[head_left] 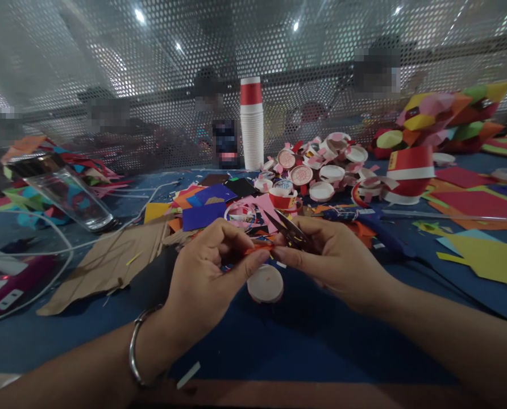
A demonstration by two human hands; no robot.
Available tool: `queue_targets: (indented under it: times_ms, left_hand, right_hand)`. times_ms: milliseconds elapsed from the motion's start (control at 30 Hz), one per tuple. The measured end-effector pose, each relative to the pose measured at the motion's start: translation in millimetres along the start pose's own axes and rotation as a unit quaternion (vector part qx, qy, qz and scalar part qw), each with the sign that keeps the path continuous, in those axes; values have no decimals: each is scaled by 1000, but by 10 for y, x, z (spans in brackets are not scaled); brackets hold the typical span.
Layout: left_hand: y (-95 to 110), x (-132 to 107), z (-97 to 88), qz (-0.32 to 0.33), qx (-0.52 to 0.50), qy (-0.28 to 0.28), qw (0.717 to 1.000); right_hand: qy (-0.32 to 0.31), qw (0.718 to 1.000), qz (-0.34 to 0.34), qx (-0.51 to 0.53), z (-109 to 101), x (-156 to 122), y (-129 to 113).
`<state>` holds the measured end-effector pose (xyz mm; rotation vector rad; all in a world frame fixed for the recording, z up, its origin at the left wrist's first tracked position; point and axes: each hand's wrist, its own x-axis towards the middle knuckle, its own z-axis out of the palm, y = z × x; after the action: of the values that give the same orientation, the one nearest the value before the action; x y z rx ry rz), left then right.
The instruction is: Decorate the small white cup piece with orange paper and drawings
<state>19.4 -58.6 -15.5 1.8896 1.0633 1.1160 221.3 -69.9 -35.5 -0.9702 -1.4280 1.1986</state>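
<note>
My left hand (206, 272), with a bracelet at the wrist, pinches a small orange paper piece (258, 248) between thumb and fingers. My right hand (339, 255) is closed around a pair of scissors (294, 232), whose blades point up and to the left. The right thumb and fingertip also meet the end of the orange piece. Just below the hands a round pale cup bottom (265, 283) lies on the blue table. Behind the fingers are a pink paper piece (267, 211) and a cut red cup ring (284, 199).
A tall stack of paper cups (252, 130) stands behind a heap of cut cup pieces (321, 170). Left are cardboard (112, 261), a glass bottle (70, 193) and white cables. Coloured paper (487, 258) and a blue-handled tool with a cord (383, 233) lie right.
</note>
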Motion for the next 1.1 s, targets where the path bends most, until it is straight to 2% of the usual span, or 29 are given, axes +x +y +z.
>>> queue_targets:
  times_ms: [133, 300, 467, 567, 633, 833, 1100]
  left_hand:
    - [1, 23, 2, -47, -83, -18, 995]
    - [-56, 47, -9, -97, -204, -34, 974]
    - [-82, 69, -14, -111, -231, -55, 965]
    - [-79, 74, -13, -126, -246, -48, 960]
    - [-68, 64, -17, -122, -237, -44, 963]
    - [1, 3, -3, -56, -123, -58, 989]
    - [0, -5, 25, -29, -93, -45, 994]
  right_hand:
    - [4, 1000, -14, -8, -8, 4, -9]
    - [-15, 999, -25, -23, -13, 14, -7]
    - [-26, 999, -20, -33, -14, 26, -1]
    - [-24, 999, -20, -42, -19, 24, -7]
    - [-24, 998, -18, -50, -23, 21, -11]
    - [-9, 999, -22, -44, -21, 20, 1]
    - [-4, 999, -25, -35, -23, 32, 19]
